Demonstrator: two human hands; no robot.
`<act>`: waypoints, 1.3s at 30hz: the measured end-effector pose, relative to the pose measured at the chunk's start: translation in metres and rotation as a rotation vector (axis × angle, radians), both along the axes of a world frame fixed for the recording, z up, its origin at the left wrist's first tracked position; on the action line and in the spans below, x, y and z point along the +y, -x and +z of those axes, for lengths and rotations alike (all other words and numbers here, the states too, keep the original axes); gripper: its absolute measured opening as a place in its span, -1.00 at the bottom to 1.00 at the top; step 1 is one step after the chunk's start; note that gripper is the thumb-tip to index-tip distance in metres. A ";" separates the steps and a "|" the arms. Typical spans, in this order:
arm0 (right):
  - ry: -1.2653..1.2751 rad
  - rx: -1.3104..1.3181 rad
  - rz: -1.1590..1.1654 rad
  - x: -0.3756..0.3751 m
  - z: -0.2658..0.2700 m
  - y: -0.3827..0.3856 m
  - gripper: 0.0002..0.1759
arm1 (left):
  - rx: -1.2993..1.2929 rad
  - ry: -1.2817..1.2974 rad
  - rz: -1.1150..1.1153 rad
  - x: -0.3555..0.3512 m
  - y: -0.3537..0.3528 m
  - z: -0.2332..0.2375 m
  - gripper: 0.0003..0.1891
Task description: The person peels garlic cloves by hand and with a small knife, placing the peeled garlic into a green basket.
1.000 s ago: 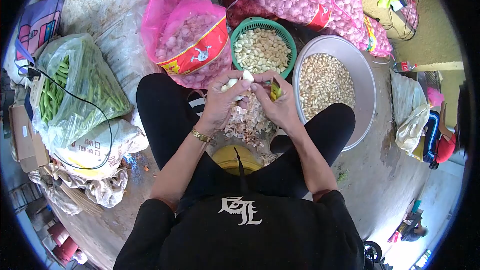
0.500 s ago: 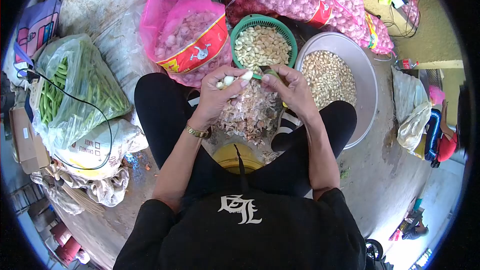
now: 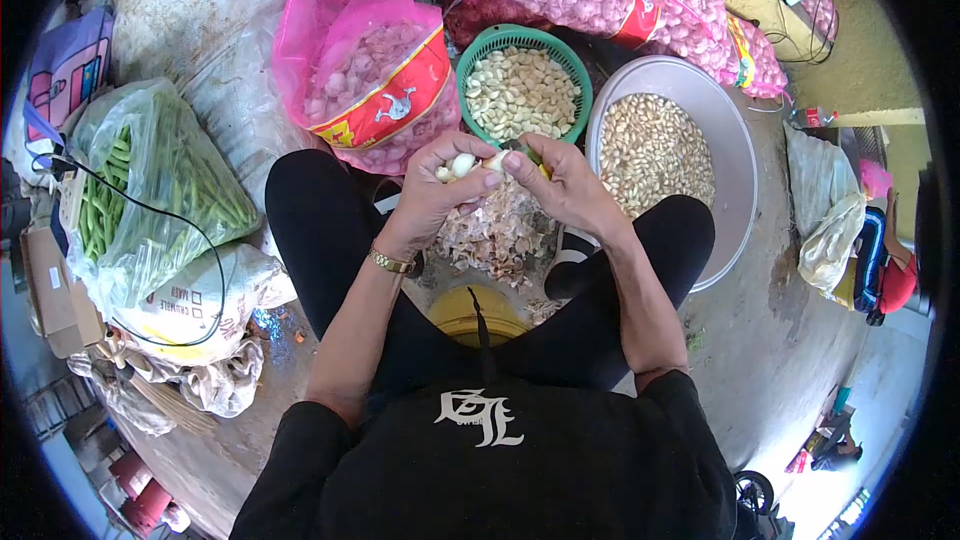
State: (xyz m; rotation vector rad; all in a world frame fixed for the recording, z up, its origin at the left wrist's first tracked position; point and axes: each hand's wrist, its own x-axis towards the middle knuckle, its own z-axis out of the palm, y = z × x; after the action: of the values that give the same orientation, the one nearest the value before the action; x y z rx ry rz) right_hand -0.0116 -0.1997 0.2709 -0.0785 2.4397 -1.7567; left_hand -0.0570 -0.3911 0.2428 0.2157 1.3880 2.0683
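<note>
My left hand [image 3: 432, 185] is closed around several peeled garlic cloves [image 3: 461, 166], with one clove pinched at its fingertips. Against that clove press the fingertips of my right hand [image 3: 575, 188]. A small knife [image 3: 545, 170] with a yellowish-green handle is tucked in the right hand, mostly covered by the fingers. Just beyond both hands stands a green basket [image 3: 583, 105] of peeled cloves. Below them, garlic skins [image 3: 495, 235] lie heaped on the floor between my legs.
A wide pale basin [image 3: 735, 185] of unpeeled cloves stands at my right. An opened pink mesh sack [image 3: 330, 90] of garlic is ahead on the left, and full garlic sacks [image 3: 680, 0] lie behind. Green beans fill a plastic bag [image 3: 205, 180] at far left.
My right hand has shifted slightly left, bringing its fingertips onto the clove in my left hand. The knife has turned, and its dark blade shows less now.
</note>
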 end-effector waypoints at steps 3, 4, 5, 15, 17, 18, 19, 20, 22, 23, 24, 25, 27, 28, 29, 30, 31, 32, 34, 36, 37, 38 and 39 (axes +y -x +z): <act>-0.039 0.004 0.028 0.003 -0.002 0.001 -0.54 | 0.002 0.018 -0.013 -0.001 0.001 0.002 -0.79; -0.039 0.004 0.028 0.003 -0.001 0.001 -0.54 | 0.002 0.018 -0.013 -0.001 0.002 0.001 -0.79; -0.009 0.009 0.036 0.002 0.003 0.000 -0.55 | -0.009 0.009 -0.039 -0.002 0.004 0.001 -0.80; 0.089 -0.144 0.128 0.003 -0.003 0.003 -0.55 | 0.086 0.075 -0.007 -0.003 0.005 0.009 -0.86; 0.081 -0.104 0.108 0.002 -0.001 0.004 -0.56 | 0.072 0.073 -0.004 -0.003 0.004 0.002 -0.86; 0.074 -0.063 0.088 0.001 -0.001 0.004 -0.57 | 0.059 0.070 -0.003 -0.003 0.004 0.000 -0.86; 0.073 -0.063 0.086 0.000 -0.002 0.005 -0.57 | 0.059 0.070 -0.004 -0.002 0.003 -0.003 -0.86; 0.011 0.014 0.063 -0.001 -0.004 0.005 -0.58 | 0.057 0.057 0.035 0.001 0.001 -0.004 -0.86; -0.051 0.094 0.040 -0.002 -0.004 0.005 -0.60 | 0.059 0.045 0.074 0.006 -0.002 -0.008 -0.86; -0.200 0.148 0.028 -0.002 -0.002 0.005 -0.62 | 0.046 0.043 0.121 0.009 -0.005 -0.011 -0.84; -0.348 0.200 0.014 -0.002 -0.002 0.004 -0.63 | 0.031 0.042 0.165 0.010 -0.008 -0.009 -0.81; -0.348 0.200 0.013 -0.002 -0.002 0.004 -0.63 | 0.032 0.042 0.164 0.009 -0.009 -0.006 -0.81; -0.189 0.155 0.016 0.000 -0.004 0.004 -0.67 | -0.138 -0.100 0.028 0.004 -0.009 0.004 -0.73; -0.189 0.155 0.019 0.001 -0.003 0.004 -0.67 | -0.138 -0.101 0.031 0.002 -0.010 0.008 -0.73; -0.136 0.142 0.042 0.004 0.001 0.005 -0.67 | -0.161 -0.122 0.008 0.000 -0.010 0.013 -0.68; -0.085 0.131 0.065 0.005 0.004 0.006 -0.67 | -0.182 -0.143 -0.016 -0.001 -0.009 0.016 -0.64; -0.085 0.133 0.066 0.004 0.005 0.006 -0.67 | -0.180 -0.144 -0.014 -0.001 -0.008 0.017 -0.64; -0.063 0.155 0.071 0.003 0.006 0.005 -0.68 | -0.193 -0.120 -0.062 -0.001 -0.006 0.018 -0.63; -0.037 0.179 0.076 0.002 0.006 0.005 -0.68 | -0.205 -0.093 -0.107 -0.001 -0.006 0.015 -0.63; -0.151 0.148 0.077 0.005 0.004 0.005 -0.68 | -0.159 -0.112 -0.075 0.003 -0.007 0.005 -0.68; -0.151 0.148 0.076 0.005 0.003 0.005 -0.68 | -0.159 -0.112 -0.076 0.003 -0.007 0.002 -0.68; -0.168 0.160 0.076 0.005 0.000 0.004 -0.68 | -0.151 -0.139 -0.073 0.003 -0.007 -0.001 -0.71; -0.185 0.172 0.075 0.005 0.000 0.004 -0.68 | -0.143 -0.165 -0.070 0.003 -0.006 -0.002 -0.74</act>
State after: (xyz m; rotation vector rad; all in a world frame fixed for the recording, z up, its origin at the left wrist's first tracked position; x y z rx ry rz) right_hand -0.0157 -0.1951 0.2705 -0.3099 2.6693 -1.5444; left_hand -0.0507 -0.3879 0.2411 0.1781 1.1110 2.0981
